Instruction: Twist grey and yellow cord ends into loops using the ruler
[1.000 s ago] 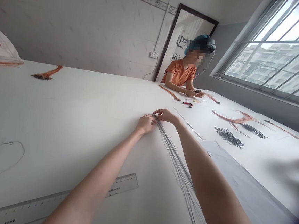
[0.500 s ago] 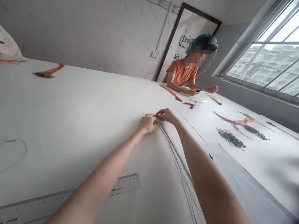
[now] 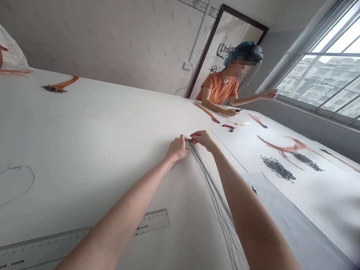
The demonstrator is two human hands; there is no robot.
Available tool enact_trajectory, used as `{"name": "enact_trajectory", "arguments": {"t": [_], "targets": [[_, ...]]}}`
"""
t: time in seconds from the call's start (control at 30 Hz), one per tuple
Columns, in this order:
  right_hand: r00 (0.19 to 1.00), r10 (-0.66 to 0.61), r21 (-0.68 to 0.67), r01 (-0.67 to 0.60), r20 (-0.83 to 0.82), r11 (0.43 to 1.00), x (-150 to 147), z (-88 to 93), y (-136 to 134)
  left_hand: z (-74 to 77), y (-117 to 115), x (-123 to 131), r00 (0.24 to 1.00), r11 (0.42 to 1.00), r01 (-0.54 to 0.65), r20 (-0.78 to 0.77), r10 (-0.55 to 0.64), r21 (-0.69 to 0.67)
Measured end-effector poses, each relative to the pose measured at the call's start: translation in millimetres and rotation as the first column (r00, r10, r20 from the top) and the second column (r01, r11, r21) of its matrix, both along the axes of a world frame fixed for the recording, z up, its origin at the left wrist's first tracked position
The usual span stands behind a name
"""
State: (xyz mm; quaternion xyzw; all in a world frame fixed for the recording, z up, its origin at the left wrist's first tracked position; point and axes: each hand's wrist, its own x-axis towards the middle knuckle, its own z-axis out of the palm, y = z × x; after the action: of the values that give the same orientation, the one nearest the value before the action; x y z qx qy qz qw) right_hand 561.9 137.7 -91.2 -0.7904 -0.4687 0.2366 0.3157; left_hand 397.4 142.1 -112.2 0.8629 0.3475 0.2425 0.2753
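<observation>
The left hand (image 3: pixel 177 148) and right hand (image 3: pixel 202 139) are together, apparently pinching one end of a thin grey wire bundle (image 3: pixel 216 205), its remaining length lying loose on the white tabletop (image 3: pixel 87 152).

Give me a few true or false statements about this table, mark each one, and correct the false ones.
The left hand and right hand both touch the gathered end of a bundle of thin grey wires: true.
A clear plastic ruler lies on the white table, partly hidden by the left forearm: true.
The person seated opposite wears a white shirt: false, an orange T-shirt.
A dark bundle of looped wire lies left of the hands: false, it lies to their right.
</observation>
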Motion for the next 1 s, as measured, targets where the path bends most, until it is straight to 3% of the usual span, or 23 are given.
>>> {"name": "enact_trajectory", "arguments": {"t": [0.4, 0.63, 0.83, 1.0], "targets": [[0.995, 0.029, 0.036, -0.033, 0.093, 0.999, -5, 1.7, -4, -0.4, 0, 5, 0.997, 0.996, 0.049, 0.06, -0.045, -0.073], [0.951, 0.046, 0.038, -0.06, 0.306, 0.997, -19, 1.3, -16, 2.4, -1, -7, 0.978, 0.977, -0.008, 0.202, 0.052, -0.212], [0.881, 0.088, 0.014, -0.107, 0.465, 0.994, -42, 2.7, -24, 10.7, -16, -38, 0.978, 0.956, 0.027, 0.205, 0.035, -0.293], [0.837, 0.101, 0.066, -0.161, 0.538, 0.985, -71, 0.7, -28, 31.2, -27, -101, 0.983, 0.923, 0.168, 0.125, -0.133, -0.346]]}}
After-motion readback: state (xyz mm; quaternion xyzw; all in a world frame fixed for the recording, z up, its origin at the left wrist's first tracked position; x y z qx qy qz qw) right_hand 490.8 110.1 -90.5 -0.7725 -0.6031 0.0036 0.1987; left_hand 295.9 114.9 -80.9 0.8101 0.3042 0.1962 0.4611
